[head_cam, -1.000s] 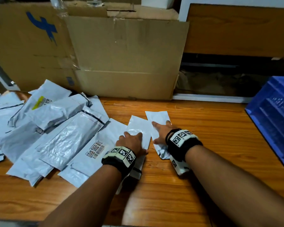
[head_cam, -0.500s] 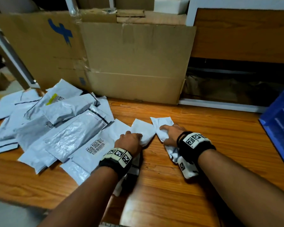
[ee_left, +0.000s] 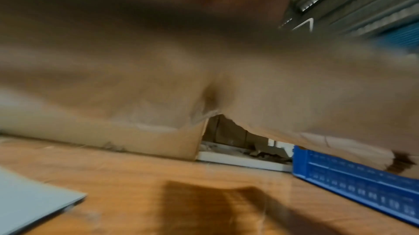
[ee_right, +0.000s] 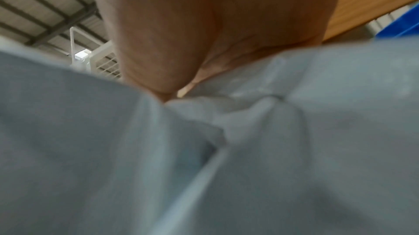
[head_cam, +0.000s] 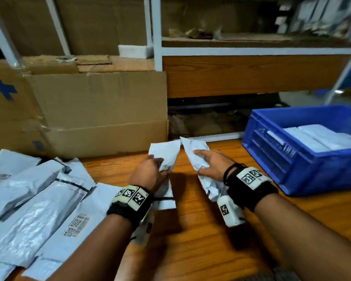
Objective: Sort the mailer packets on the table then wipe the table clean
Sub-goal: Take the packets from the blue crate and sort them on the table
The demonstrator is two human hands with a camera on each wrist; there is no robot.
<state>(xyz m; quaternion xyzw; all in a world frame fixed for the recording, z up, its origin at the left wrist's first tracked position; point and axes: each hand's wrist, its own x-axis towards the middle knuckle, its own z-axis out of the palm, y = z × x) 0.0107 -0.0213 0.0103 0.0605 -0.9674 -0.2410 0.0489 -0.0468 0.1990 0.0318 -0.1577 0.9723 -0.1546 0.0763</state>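
Note:
Each hand holds one small white mailer packet above the wooden table [head_cam: 190, 250]. My left hand [head_cam: 152, 171] grips the left packet [head_cam: 166, 153]. My right hand [head_cam: 209, 165] grips the right packet [head_cam: 195, 149], whose crumpled plastic [ee_right: 226, 140] fills the right wrist view under my palm. A pile of grey and white mailer packets [head_cam: 39, 199] lies on the table at the left. In the blurred left wrist view my palm [ee_left: 204, 77] fills the top, over a grey packet corner [ee_left: 34, 201] and the blue crate [ee_left: 362, 185].
A blue plastic crate [head_cam: 282, 155] with white packets [head_cam: 322, 138] inside stands on the table at the right. A large cardboard box [head_cam: 99, 110] stands against the back edge. Behind it is a white-framed shelf unit [head_cam: 251, 51].
Both hands went from pressing on the two small packets to gripping and lifting them off the table, moving right. The head view swung up and right, bringing the blue crate fully into sight.

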